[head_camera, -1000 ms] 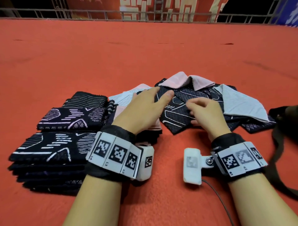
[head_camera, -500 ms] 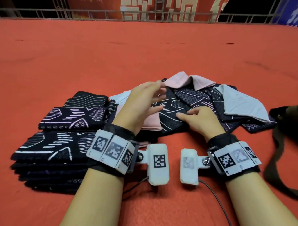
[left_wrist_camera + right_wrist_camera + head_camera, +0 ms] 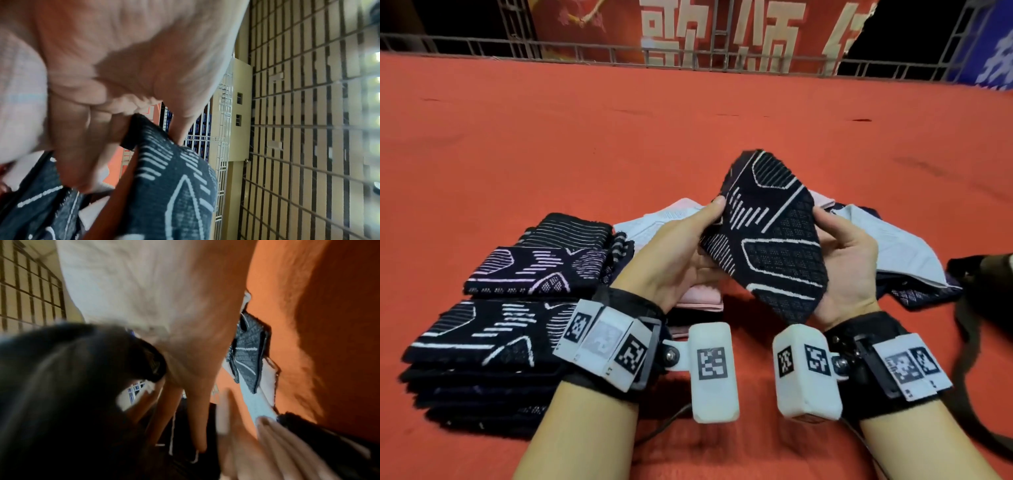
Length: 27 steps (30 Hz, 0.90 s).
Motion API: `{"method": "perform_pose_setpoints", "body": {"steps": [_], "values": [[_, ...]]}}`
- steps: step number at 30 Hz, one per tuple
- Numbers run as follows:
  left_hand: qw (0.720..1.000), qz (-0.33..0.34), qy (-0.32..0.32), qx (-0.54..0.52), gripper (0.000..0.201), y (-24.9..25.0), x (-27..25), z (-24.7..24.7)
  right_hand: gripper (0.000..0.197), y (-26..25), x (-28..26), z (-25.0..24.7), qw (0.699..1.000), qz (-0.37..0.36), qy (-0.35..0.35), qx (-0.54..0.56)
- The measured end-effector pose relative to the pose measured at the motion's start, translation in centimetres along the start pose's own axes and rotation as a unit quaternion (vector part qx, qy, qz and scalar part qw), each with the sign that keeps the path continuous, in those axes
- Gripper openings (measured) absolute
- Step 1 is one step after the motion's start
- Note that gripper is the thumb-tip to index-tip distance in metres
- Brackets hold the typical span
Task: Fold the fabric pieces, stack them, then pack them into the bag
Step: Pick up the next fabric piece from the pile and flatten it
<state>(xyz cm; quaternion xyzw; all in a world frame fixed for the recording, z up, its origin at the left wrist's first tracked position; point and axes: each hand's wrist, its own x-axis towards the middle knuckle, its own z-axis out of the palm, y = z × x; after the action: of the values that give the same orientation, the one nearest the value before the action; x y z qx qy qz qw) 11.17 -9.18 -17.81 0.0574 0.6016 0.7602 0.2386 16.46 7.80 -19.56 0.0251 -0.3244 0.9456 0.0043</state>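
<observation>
Both hands grip one dark patterned fabric piece (image 3: 767, 236) lifted above the red worktop (image 3: 688, 137): left hand (image 3: 674, 260) pinching its left edge, right hand (image 3: 849, 263) curled around its right. Folded stacks (image 3: 482, 335) lie left, the bag (image 3: 983, 274) far right.

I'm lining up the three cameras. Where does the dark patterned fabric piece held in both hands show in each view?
Head: the dark patterned fabric piece sits centre, lifted between the left hand and the right hand.
Left wrist: bottom centre, its corner pinched under the thumb.
Right wrist: a blurred dark mass at lower left, beside the fingers.
Shared landmark: the red carpet, seen in all three.
</observation>
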Motion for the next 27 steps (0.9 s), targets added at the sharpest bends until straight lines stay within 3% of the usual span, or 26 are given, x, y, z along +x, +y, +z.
{"method": "perform_pose_setpoints", "body": {"steps": [3,5,7,9,11,13,20,24,27], "values": [[0.995,0.038,0.071,-0.065,0.047,0.2,0.4,-0.6,0.052,-0.5,0.0,-1.3,1.0,0.003,-0.023,-0.021],[0.986,0.043,0.116,-0.113,0.063,0.4,0.6,-0.9,0.053,-1.0,0.1,-1.8,0.998,0.022,-0.011,-0.055],[0.989,0.046,0.102,-0.096,0.042,0.5,0.4,-0.7,0.077,-1.1,0.2,-2.2,0.99,0.05,0.007,-0.131],[0.997,0.041,0.057,-0.044,0.026,0.2,0.2,-0.3,0.067,-0.4,0.4,-1.8,0.974,0.053,0.021,-0.221],[0.998,0.044,0.035,-0.013,0.028,-0.1,0.3,0.0,0.04,0.3,0.8,-1.5,0.957,0.008,0.047,-0.285],[0.998,0.055,0.03,-0.012,0.03,-0.1,0.4,0.0,0.027,0.3,1.0,-1.4,0.944,-0.036,0.075,-0.318],[0.989,0.058,0.061,-0.119,0.031,0.3,0.2,-0.4,0.049,0.5,1.5,-1.5,0.945,-0.093,0.08,-0.302],[0.996,0.03,0.058,-0.064,0.066,0.5,0.4,-0.8,0.044,0.3,1.3,-1.1,0.94,-0.119,0.083,-0.308],[0.998,0.019,0.059,-0.011,0.028,0.4,-0.1,0.0,0.042,0.4,1.6,-1.5,0.942,-0.129,0.09,-0.297]]}}
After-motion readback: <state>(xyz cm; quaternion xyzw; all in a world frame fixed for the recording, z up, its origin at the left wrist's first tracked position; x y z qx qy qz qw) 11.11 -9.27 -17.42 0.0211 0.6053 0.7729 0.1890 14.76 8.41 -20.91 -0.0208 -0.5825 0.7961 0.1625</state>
